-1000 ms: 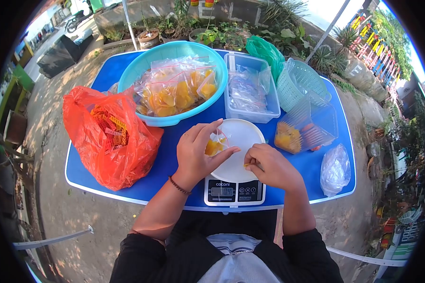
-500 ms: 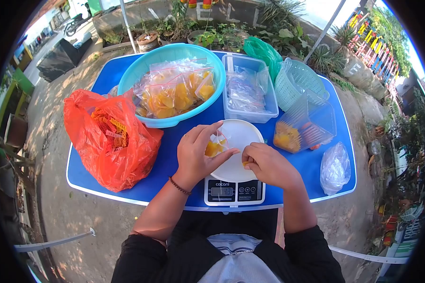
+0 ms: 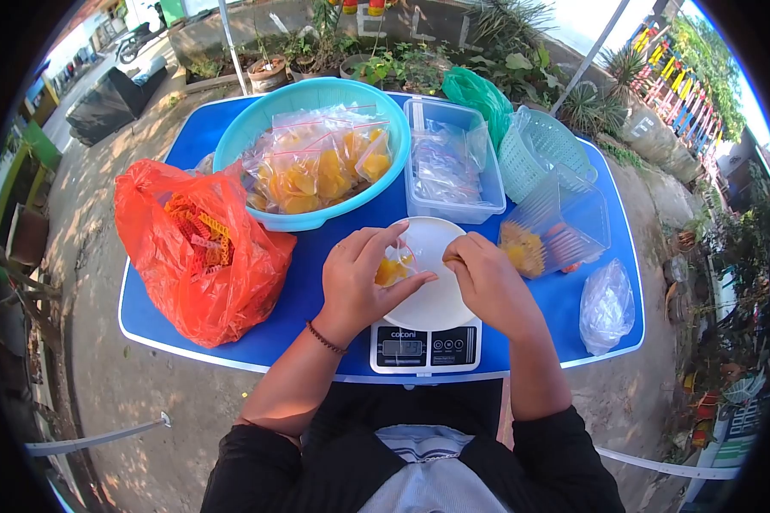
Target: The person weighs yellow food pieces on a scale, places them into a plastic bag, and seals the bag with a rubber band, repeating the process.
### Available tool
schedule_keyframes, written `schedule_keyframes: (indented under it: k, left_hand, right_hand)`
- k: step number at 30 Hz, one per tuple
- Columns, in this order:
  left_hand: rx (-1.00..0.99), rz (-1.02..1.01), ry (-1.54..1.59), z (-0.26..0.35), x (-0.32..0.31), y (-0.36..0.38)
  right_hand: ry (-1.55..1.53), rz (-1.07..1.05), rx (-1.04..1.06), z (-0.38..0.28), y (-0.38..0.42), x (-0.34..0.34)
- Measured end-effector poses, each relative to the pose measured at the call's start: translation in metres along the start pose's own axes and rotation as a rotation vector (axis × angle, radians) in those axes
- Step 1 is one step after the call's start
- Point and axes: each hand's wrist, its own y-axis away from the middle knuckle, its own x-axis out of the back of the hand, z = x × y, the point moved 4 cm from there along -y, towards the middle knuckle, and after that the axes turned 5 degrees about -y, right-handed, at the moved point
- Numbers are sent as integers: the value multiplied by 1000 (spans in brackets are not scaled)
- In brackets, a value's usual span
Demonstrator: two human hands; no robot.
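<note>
My left hand [image 3: 359,278] holds a small clear zip bag [image 3: 393,268] with yellow pieces in it, over the left part of a white round plate [image 3: 428,295]. The plate rests on a digital scale [image 3: 425,346] with a lit display. Above the plate's right side is my right hand [image 3: 485,278], its fingers pinched together; what they hold, if anything, is too small to make out. To the right stands a clear container [image 3: 565,227] with yellow pieces at its near end.
A turquoise basin [image 3: 316,221] holds several filled bags. Behind the plate is a clear box [image 3: 455,207] of plastic bags. An orange bag [image 3: 257,295] lies left, a green basket [image 3: 522,154] back right, and a bundled clear bag [image 3: 607,308] at the right edge.
My right hand has moved slightly up and right, and the yellow bit at its fingertips no longer shows. The bag in my left hand has shifted slightly. The scale's reading has changed.
</note>
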Motion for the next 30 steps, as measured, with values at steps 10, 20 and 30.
schedule_keyframes:
  k: [10,20,30]
  left_hand:
    - [26,-6,44,-3,-1,2]
    - [19,18,19,-3,1,5]
    - [309,-60,620,-14,-6,13]
  right_hand:
    - [-229,103,215,-34,-22,-1]
    - [-113,80,193,-29,-16,-3]
    - [-208,432,371,-25,-19,7]
